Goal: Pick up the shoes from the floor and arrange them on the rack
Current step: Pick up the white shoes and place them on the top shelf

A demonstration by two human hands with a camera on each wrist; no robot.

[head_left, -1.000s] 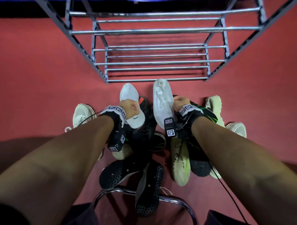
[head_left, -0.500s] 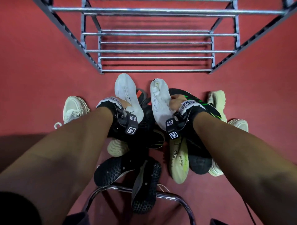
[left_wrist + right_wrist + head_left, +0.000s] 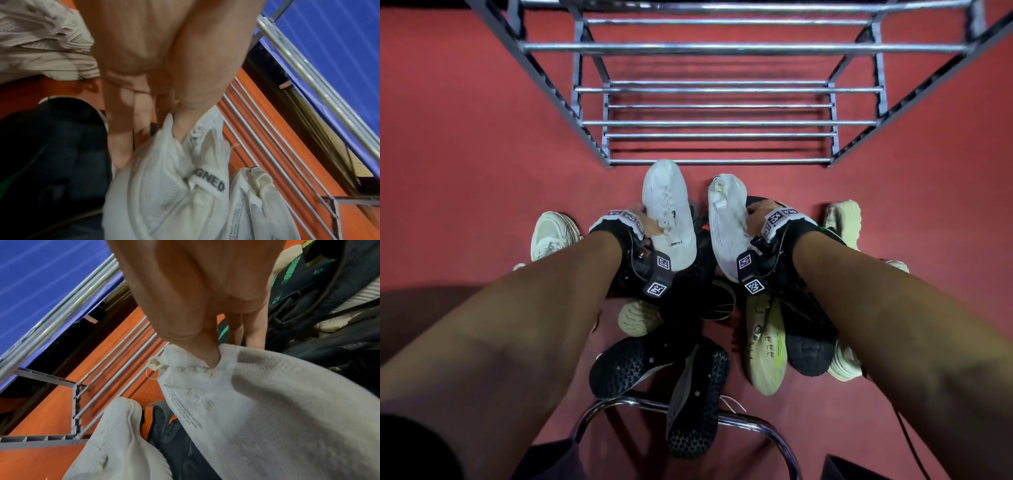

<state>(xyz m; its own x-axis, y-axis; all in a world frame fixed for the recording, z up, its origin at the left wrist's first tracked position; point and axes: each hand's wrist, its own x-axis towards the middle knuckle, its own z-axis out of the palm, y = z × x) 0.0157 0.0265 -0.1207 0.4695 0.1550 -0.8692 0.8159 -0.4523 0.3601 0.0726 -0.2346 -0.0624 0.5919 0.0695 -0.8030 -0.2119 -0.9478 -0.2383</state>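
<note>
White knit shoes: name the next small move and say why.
Probably carry both forward onto a bar shelf of the grey metal rack. The left hand grips one white knit shoe, the right hand the other white knit shoe, toes toward the bare shelves.

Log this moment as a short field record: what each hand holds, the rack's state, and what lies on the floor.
left hand: left hand grips the left white shoe, thumb tucked into its opening
right hand: right hand pinches the right white shoe at its collar
rack: metal rack, no shoes on the bars in view
floor: red floor with a pile of shoes, among them black shoes sole-up and a cream shoe apart to the left
foreground: chrome tube frame
</note>
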